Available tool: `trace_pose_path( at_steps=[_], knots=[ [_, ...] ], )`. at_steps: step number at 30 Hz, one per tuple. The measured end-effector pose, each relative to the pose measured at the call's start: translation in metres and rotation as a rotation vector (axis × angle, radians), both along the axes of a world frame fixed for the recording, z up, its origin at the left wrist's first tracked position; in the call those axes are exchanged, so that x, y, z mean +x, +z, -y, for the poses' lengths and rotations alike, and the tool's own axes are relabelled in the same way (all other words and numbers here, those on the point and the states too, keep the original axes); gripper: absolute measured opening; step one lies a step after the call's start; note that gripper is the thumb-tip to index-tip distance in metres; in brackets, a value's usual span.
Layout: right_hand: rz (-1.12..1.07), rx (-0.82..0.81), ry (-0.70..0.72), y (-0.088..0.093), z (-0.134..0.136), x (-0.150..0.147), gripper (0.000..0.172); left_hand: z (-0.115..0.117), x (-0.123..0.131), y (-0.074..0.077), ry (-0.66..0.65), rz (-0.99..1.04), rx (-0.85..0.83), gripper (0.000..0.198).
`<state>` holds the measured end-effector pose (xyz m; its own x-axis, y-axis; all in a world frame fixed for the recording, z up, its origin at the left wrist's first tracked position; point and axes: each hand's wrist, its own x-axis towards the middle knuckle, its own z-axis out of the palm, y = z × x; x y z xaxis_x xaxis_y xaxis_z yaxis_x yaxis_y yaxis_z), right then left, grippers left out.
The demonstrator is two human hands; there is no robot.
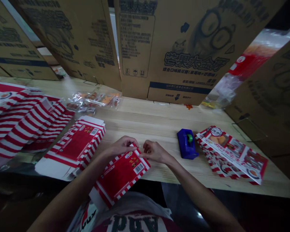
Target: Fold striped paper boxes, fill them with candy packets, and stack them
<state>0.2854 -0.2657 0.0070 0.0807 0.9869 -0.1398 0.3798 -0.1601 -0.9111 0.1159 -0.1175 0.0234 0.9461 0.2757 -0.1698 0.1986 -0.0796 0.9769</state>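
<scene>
A red carton with striped edges (122, 175) lies tilted over the table's front edge, its white flap toward my body. Fingers of my left hand (125, 145) are curled on the carton's far edge. At its far right corner, my right hand (154, 151) pinches with thumb and fingers at the carton's edge. To the left is a stack of similar flat cartons (78, 141). A blue tape dispenser (187, 143) with a green roll stands right of my right hand.
Large brown boxes (135, 64) line the back. Striped cartons (19, 122) fill the left side; another stack (234, 151) lies right. Clear packets (96, 99) rest at the back left, plastic bags (223, 87) at the back right. The wooden table (145, 122) has a front edge.
</scene>
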Motion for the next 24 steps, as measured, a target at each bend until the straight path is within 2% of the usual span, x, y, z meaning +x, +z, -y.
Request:
trace_pose_path(
  at_steps=[2, 5, 8, 10, 12, 13, 15, 18, 20, 22, 24],
  knots=[
    [-0.106, -0.042, 0.057, 0.004, -0.004, 0.001, 0.037, -0.002, -0.002, 0.009, 0.015, 0.041, -0.018, 0.028],
    [-0.443, -0.145, 0.147, 0.003, -0.014, -0.001, 0.044, -0.004, -0.006, 0.020, 0.080, 0.132, -0.091, 0.032],
    [-0.675, -0.168, 0.049, -0.006, -0.036, -0.002, 0.046, -0.005, -0.014, 0.018, 0.281, 0.185, -0.173, 0.032],
    [-0.609, -0.155, -0.003, -0.012, -0.061, 0.004, 0.043, -0.006, -0.022, 0.007, 0.521, 0.204, -0.208, 0.030],
    [-0.453, -0.126, -0.032, -0.016, -0.094, 0.017, 0.040, -0.004, -0.034, -0.009, 0.797, 0.202, -0.172, 0.027],
    [-0.377, -0.101, -0.050, -0.018, -0.112, 0.025, 0.038, -0.002, -0.040, -0.019, 0.917, 0.185, -0.109, 0.025],
    [-0.259, -0.041, -0.100, -0.019, -0.154, 0.039, 0.036, 0.005, -0.054, -0.040, 1.055, 0.121, 0.127, 0.021],
    [-0.078, 0.048, -0.128, -0.019, -0.223, 0.043, 0.028, 0.019, -0.071, -0.073, 1.037, 0.042, 0.639, 0.023],
    [0.066, 0.117, -0.107, -0.018, -0.269, 0.028, 0.021, 0.027, -0.076, -0.090, 0.931, 0.026, 0.968, 0.037],
    [0.208, 0.185, -0.050, -0.016, -0.315, 0.002, 0.020, 0.029, -0.074, -0.097, 0.660, 0.020, 1.182, 0.045],
    [0.341, 0.245, 0.023, -0.013, -0.358, -0.031, 0.024, 0.028, -0.069, -0.095, 0.368, 0.005, 1.277, 0.041]
  ],
)
